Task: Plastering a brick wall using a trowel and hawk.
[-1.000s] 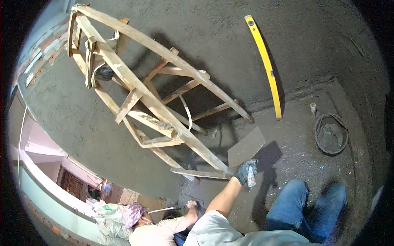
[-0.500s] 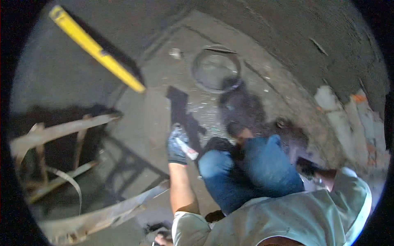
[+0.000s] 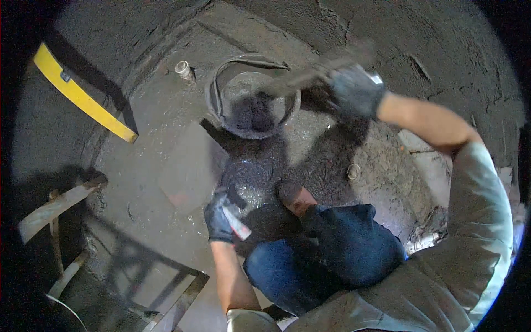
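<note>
My left hand [image 3: 220, 218], in a dark glove, is closed on a red-and-white handle beside a flat grey board [image 3: 191, 169] that lies low over the cement floor. A heap of dark wet mortar [image 3: 250, 178] sits just right of the board. My right hand [image 3: 354, 91], also gloved, grips a long blurred tool [image 3: 298, 78] that reaches left over a round metal pan [image 3: 221, 102]. The pan holds dark mortar [image 3: 254, 113]. My bent knee in blue jeans [image 3: 332, 254] and a shoe [image 3: 296, 196] are between the two hands.
A yellow spirit level [image 3: 83, 99] leans on the rough curved wall at the left. Wooden frame pieces [image 3: 52, 207] stand at the lower left. A short pipe stub [image 3: 182, 69] and a small round cap [image 3: 353, 171] lie on the floor.
The view has swung away from the wooden frame toward the pan. My right hand has come into view with the tool over the pan. My left hand keeps hold of the handle.
</note>
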Motion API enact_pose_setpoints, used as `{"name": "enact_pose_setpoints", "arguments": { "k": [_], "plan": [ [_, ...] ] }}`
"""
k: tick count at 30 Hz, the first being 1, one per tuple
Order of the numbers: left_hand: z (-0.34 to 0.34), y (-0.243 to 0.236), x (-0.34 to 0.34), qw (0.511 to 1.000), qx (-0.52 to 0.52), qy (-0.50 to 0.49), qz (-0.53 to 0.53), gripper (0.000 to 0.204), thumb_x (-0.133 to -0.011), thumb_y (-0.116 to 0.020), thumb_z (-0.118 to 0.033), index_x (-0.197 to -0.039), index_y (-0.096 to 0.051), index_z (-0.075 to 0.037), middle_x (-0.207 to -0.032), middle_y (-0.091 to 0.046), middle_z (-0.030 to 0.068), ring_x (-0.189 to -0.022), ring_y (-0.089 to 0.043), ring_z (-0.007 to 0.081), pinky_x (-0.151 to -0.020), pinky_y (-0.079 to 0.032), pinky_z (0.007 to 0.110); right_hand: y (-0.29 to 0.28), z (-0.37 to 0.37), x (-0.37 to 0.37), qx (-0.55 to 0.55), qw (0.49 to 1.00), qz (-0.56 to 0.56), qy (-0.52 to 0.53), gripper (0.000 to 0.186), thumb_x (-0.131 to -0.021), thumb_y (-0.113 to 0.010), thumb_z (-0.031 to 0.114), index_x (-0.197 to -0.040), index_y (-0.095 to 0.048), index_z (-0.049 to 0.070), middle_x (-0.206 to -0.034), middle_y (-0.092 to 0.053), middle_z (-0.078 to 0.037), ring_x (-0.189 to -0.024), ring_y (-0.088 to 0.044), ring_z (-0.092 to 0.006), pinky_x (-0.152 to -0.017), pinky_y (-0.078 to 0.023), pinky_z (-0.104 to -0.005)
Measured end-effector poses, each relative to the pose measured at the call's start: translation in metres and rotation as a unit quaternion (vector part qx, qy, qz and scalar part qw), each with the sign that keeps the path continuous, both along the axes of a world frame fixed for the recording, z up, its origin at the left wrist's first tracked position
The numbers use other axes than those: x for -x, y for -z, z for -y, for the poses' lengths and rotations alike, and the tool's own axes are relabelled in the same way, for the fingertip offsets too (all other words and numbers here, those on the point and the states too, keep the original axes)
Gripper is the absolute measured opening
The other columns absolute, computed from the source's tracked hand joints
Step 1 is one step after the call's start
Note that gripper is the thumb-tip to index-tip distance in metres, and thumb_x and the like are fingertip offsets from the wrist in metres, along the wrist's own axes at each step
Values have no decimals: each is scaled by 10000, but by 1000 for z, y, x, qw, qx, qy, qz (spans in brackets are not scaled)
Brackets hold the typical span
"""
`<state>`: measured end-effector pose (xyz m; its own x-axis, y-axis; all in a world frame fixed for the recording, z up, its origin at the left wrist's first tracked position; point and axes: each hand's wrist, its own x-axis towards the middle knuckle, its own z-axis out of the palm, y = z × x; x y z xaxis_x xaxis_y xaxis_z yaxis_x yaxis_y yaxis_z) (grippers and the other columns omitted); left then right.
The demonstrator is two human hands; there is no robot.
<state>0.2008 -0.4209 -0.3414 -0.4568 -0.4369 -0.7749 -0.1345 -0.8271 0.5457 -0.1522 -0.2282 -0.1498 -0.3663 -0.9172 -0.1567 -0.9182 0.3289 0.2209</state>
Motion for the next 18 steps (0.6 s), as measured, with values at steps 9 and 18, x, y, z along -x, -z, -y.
{"name": "enact_pose_setpoints", "arguments": {
  "k": [9, 18],
  "plan": [
    [-20, 17, -13, 950, 61, 306, 33, 83, -792, -662, -132, -856, -658, -79, -615, -559, 6, -466, -493, 123, -411, -399, 274, 94, 212, 10, -331, 907, -193, -177, 170, -747, -602, 141, -880, -703, 107, -950, -670, -119, -868, -645, -270, -636, -498, -420],
    [-9, -14, 8, 774, 318, 547, -23, 500, -910, -492, -279, -1337, -404, -34, -1351, -436, 158, -1248, -397, 293, -1035, -313, 366, 151, 189, 40, -474, 844, -97, -232, 403, -815, -497, 253, -1186, -568, 112, -1240, -540, -111, -1113, -528, -257, -921, -411, -373]
  ]
}}
